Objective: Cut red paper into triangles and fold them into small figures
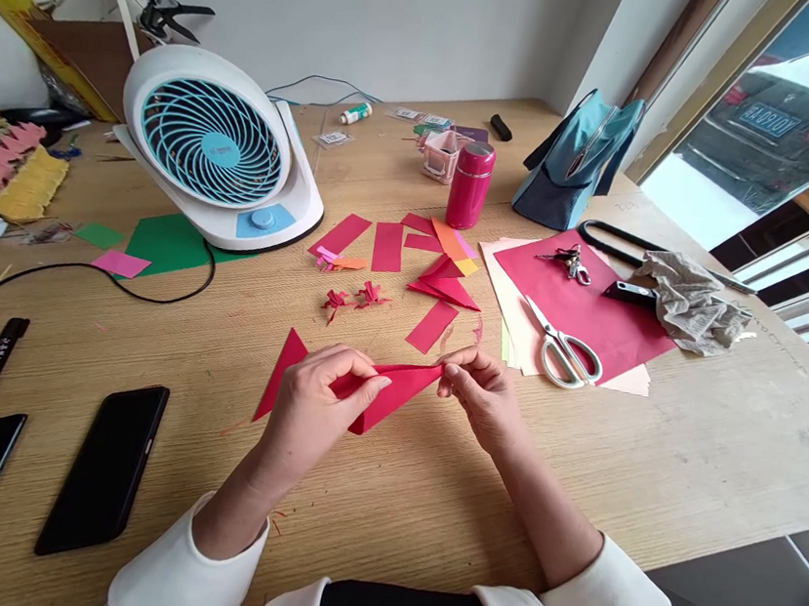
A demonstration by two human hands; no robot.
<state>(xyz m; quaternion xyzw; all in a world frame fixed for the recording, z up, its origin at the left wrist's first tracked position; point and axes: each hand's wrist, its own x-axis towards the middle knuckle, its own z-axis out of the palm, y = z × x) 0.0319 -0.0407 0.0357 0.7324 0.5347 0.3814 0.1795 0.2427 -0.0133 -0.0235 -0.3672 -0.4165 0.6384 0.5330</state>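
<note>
head view: a folded red paper (399, 396) is held at six o'clock from the pink vacuum flask (469, 190), the left hand's (324, 391) thumb and fingers clamped on its upper edge and the right hand's (478, 391) on its right corner, probably to keep the fold taut. white-handled scissors (566, 354) lie at two o'clock from it on a large red sheet (628, 342), seemingly parked within easy reach.

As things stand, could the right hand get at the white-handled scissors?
Probably yes: the scissors lie uncovered on stacked sheets, with no object visible between them and the right hand, though it would likely have to release the folded red paper.
</note>
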